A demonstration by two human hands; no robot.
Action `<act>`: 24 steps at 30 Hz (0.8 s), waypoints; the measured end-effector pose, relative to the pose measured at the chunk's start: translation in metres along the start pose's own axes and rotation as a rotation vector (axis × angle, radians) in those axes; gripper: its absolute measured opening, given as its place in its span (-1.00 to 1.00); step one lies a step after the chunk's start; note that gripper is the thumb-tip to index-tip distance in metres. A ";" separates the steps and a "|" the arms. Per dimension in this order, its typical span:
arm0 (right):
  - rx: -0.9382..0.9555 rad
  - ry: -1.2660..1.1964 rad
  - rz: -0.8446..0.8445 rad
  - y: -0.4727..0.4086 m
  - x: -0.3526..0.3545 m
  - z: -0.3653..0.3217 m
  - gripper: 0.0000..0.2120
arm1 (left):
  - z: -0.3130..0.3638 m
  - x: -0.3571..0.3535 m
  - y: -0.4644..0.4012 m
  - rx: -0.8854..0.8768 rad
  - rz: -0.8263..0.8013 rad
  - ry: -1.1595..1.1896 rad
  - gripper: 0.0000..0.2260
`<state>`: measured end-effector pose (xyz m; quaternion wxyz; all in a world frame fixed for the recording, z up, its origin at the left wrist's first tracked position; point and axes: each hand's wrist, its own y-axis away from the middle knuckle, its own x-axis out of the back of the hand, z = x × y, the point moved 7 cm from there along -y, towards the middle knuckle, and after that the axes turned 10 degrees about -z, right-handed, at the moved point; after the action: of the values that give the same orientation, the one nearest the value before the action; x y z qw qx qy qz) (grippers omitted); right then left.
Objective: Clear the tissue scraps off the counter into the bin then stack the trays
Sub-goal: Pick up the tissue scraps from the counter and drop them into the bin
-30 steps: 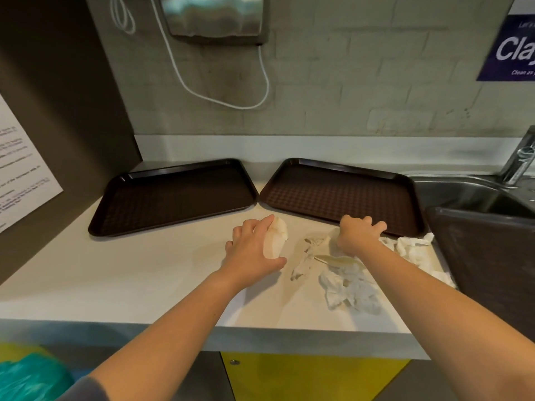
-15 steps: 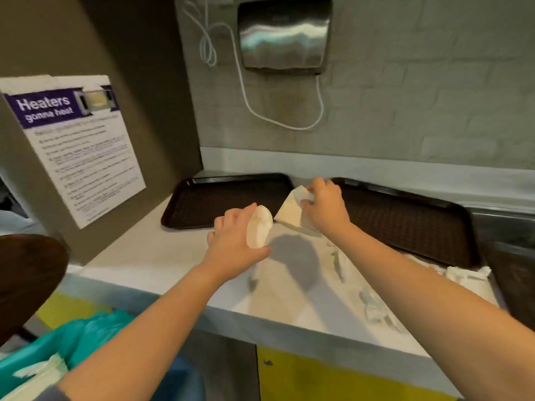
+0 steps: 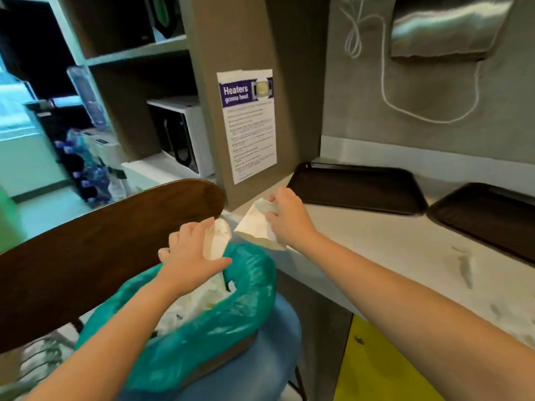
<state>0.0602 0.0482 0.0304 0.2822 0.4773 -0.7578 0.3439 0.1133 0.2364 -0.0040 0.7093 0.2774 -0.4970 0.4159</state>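
- Beside the bench (image 3: 390,244), the bin (image 3: 220,322) with its green liner stands open below the left end; it is already heaped with white paper, so drop scraps at the middle, not the rim
- Two dark trays (image 3: 359,186) lie side by side at the back, unstacked; leave them until the scraps are gone
- Left hand (image 3: 191,256), its grip curled round a tissue wad (image 3: 217,238), hangs over the liner; let go there
- Right hand (image 3: 289,218) pinches a flat tissue (image 3: 254,227) at the bench edge; carry it further over the bin first
- Small shreds (image 3: 466,267) remain on the bench
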 end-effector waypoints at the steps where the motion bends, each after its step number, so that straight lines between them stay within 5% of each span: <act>1: 0.026 -0.014 -0.024 0.004 -0.015 -0.011 -0.83 | -0.016 -0.002 0.009 0.038 -0.015 -0.012 -0.26; 7: 0.181 0.099 -0.196 0.026 -0.106 -0.054 -0.70 | -0.097 -0.037 0.050 0.151 -0.080 0.050 -0.29; 14: 0.333 0.333 -0.450 0.035 -0.153 -0.061 -0.67 | -0.126 -0.071 0.052 0.172 -0.361 0.063 -0.73; 17: 0.334 0.352 -0.472 0.032 -0.156 -0.065 -0.85 | -0.123 -0.076 0.049 0.198 -0.465 -0.065 -0.67; 21: 0.252 0.375 -0.728 0.033 -0.167 -0.053 -0.70 | -0.132 -0.087 0.051 0.399 -0.627 -0.041 -0.56; 24: 0.262 0.303 -0.759 0.026 -0.156 -0.048 -0.70 | -0.119 -0.071 0.035 0.407 -0.439 0.000 -0.70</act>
<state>0.1008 0.1763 -0.0650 0.4337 0.6982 -0.4286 0.3752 0.1279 0.3280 -0.1126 0.7120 0.5147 -0.3318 0.3437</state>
